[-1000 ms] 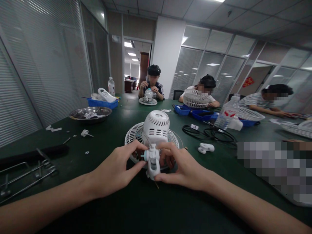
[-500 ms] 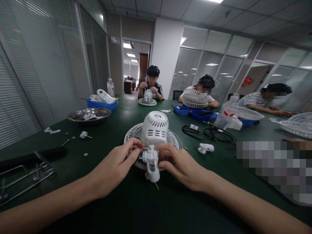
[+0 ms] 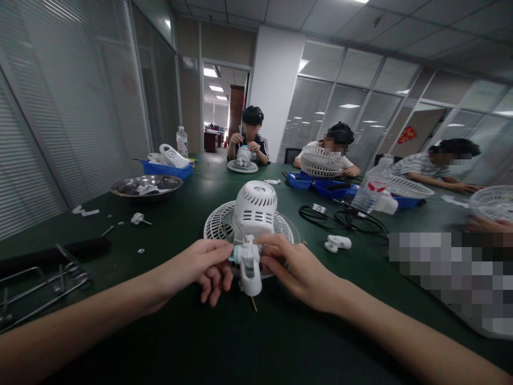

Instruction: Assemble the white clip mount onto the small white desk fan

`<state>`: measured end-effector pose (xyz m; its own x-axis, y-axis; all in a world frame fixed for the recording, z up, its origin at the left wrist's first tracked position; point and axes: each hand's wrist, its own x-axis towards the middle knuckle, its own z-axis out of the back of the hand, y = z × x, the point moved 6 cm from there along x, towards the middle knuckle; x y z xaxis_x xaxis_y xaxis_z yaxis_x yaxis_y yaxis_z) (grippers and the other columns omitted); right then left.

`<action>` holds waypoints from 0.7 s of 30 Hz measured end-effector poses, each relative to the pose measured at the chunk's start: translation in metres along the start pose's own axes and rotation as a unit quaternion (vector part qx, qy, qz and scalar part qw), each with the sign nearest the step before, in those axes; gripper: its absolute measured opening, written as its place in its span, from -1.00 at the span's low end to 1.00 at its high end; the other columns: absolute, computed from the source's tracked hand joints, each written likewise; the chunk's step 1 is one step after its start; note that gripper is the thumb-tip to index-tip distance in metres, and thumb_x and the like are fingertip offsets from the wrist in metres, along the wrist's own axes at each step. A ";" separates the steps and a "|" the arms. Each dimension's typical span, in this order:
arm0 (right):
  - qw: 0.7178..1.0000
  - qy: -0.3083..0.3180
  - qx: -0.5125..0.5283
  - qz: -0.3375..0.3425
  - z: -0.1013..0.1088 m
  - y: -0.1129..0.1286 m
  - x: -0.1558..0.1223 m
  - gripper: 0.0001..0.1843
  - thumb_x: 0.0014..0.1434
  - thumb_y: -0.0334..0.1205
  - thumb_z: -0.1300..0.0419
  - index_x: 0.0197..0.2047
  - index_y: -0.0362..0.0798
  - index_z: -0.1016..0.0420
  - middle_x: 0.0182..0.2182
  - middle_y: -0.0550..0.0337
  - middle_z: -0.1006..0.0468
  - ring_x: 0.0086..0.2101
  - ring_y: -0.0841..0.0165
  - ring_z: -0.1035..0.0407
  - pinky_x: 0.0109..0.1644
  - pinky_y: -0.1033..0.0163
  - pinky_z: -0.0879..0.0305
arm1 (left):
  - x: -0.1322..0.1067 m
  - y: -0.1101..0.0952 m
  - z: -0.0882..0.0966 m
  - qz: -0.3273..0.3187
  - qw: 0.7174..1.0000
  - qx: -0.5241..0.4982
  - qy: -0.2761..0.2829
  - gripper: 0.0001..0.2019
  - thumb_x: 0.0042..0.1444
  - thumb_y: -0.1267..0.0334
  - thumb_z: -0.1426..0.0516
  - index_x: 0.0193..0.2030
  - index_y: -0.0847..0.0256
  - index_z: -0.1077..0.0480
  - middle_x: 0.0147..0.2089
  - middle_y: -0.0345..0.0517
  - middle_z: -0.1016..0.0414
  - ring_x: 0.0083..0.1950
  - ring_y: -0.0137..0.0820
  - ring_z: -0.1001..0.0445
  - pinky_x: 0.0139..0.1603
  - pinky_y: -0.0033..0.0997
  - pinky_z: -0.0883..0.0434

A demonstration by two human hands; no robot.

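A small white fan lies face down on the green table (image 3: 248,342), its vented motor housing (image 3: 255,208) rising above the round grille (image 3: 218,227). A white neck bracket (image 3: 249,267) with a pale blue collar sticks out toward me. My left hand (image 3: 202,266) pinches the blue collar on the bracket's left side, its other fingers curled under. My right hand (image 3: 298,272) grips the bracket's right side with thumb and fingers.
To the left lie a steel bowl (image 3: 147,187), a blue bin (image 3: 168,169), small white parts (image 3: 138,218), and metal wire frames (image 3: 44,289). A black cable (image 3: 344,220), a white piece (image 3: 337,243) and a water bottle (image 3: 371,190) sit right. Three people work across the table.
My left hand has turned palm inward, its fingers curling under while it pinches the blue collar. The bracket has shifted slightly up. My right hand stays on the bracket.
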<state>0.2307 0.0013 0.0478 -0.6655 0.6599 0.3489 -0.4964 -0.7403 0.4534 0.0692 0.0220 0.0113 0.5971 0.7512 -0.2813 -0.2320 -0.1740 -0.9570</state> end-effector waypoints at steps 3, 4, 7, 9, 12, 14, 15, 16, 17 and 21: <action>1.000 -0.003 -0.006 -0.002 0.000 -0.001 -0.001 -0.71 0.37 -0.27 0.03 0.14 0.02 -0.07 -0.31 0.24 -0.51 -0.40 0.42 -0.41 -0.32 0.29 -0.29 | -0.004 -0.006 0.002 -0.045 0.998 0.034 -0.011 -0.63 0.20 -0.10 -0.06 -0.20 0.21 -0.24 -0.42 -0.22 -0.44 -0.54 -0.47 -0.43 -0.56 -0.52 -0.26; 1.000 -0.002 -0.014 -0.001 0.000 -0.001 -0.001 -0.69 0.36 -0.25 0.00 0.15 0.03 -0.07 -0.34 0.26 -0.49 -0.43 0.43 -0.39 -0.34 0.30 -0.27 | -0.006 -0.011 0.003 -0.076 0.994 0.079 -0.029 -0.67 0.21 -0.06 -0.06 -0.17 0.21 -0.26 -0.38 -0.19 -0.46 -0.49 -0.44 -0.44 -0.52 -0.49 -0.29; 1.000 0.006 -0.026 -0.002 -0.001 -0.001 -0.002 -0.65 0.35 -0.24 -0.03 0.16 0.04 -0.06 -0.36 0.29 -0.48 -0.45 0.44 -0.35 -0.36 0.31 -0.24 | -0.019 -0.028 0.006 -0.203 0.927 0.293 -0.120 -0.76 0.23 0.12 -0.09 -0.07 0.20 -0.36 -0.24 -0.11 -0.51 -0.35 -0.40 -0.45 -0.36 -0.42 -0.33; 1.000 0.006 -0.023 -0.002 -0.001 -0.001 -0.002 -0.67 0.36 -0.25 -0.02 0.15 0.03 -0.07 -0.36 0.28 -0.47 -0.44 0.44 -0.35 -0.35 0.31 -0.23 | -0.028 -0.036 0.003 -0.265 0.864 0.401 -0.151 -0.80 0.22 0.21 -0.10 -0.07 0.21 -0.41 -0.22 -0.08 -0.53 -0.32 -0.40 -0.44 -0.31 -0.42 -0.32; 1.000 0.005 -0.024 0.002 -0.001 -0.001 -0.001 -0.67 0.36 -0.23 -0.02 0.16 0.04 -0.08 -0.37 0.29 -0.45 -0.44 0.45 -0.34 -0.36 0.32 -0.23 | -0.034 -0.040 -0.001 -0.308 0.830 0.439 -0.152 -0.80 0.21 0.20 -0.09 -0.11 0.24 -0.41 -0.25 -0.08 -0.52 -0.31 -0.39 -0.45 -0.30 -0.42 -0.32; 1.000 0.006 -0.028 -0.001 -0.001 -0.002 -0.001 -0.67 0.37 -0.21 -0.02 0.16 0.05 -0.10 -0.38 0.30 -0.44 -0.44 0.45 -0.34 -0.36 0.32 -0.23 | -0.034 -0.041 -0.001 -0.306 0.842 0.418 -0.151 -0.79 0.21 0.17 -0.07 -0.12 0.23 -0.39 -0.27 -0.11 -0.51 -0.32 -0.39 -0.45 -0.33 -0.43 -0.32; 1.000 0.006 -0.030 -0.002 -0.001 -0.001 -0.001 -0.68 0.37 -0.20 -0.03 0.16 0.04 -0.12 -0.38 0.30 -0.44 -0.44 0.45 -0.34 -0.35 0.32 -0.23 | -0.032 -0.040 0.002 -0.290 0.859 0.393 -0.151 -0.77 0.23 0.14 -0.04 -0.12 0.23 -0.38 -0.29 -0.12 -0.51 -0.35 -0.40 -0.44 -0.36 -0.43 -0.32; 0.999 0.003 -0.032 -0.002 0.000 -0.001 0.000 -0.68 0.36 -0.18 -0.04 0.15 0.04 -0.14 -0.38 0.29 -0.44 -0.43 0.45 -0.35 -0.35 0.33 -0.24 | -0.028 -0.037 0.005 -0.262 0.883 0.360 -0.146 -0.74 0.26 0.10 0.00 -0.12 0.22 -0.36 -0.32 -0.14 -0.50 -0.39 -0.42 -0.44 -0.39 -0.45 -0.32; 0.999 0.001 -0.032 -0.001 0.001 0.000 0.000 -0.68 0.36 -0.17 -0.04 0.15 0.03 -0.16 -0.37 0.28 -0.45 -0.43 0.45 -0.35 -0.34 0.33 -0.24 | -0.022 -0.032 0.008 -0.223 0.912 0.317 -0.132 -0.71 0.28 0.04 0.03 -0.13 0.22 -0.35 -0.34 -0.16 -0.50 -0.43 -0.44 -0.43 -0.43 -0.47 -0.32; 1.000 -0.009 -0.027 0.013 0.002 0.002 0.002 -0.67 0.36 -0.13 -0.05 0.15 0.00 -0.24 -0.32 0.22 -0.49 -0.37 0.43 -0.38 -0.29 0.32 -0.28 | 0.002 0.004 0.004 -0.013 0.994 0.084 0.065 -0.44 0.26 -0.20 0.14 -0.18 0.31 -0.36 -0.40 -0.07 -0.51 -0.57 -0.47 -0.43 -0.62 -0.54 -0.29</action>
<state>0.2300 0.0012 0.0513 -0.6690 0.6421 0.3744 -0.5091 -0.7629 0.3986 0.0666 0.0247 0.0076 0.6962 0.6633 -0.2744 -0.3336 -0.0395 -0.9419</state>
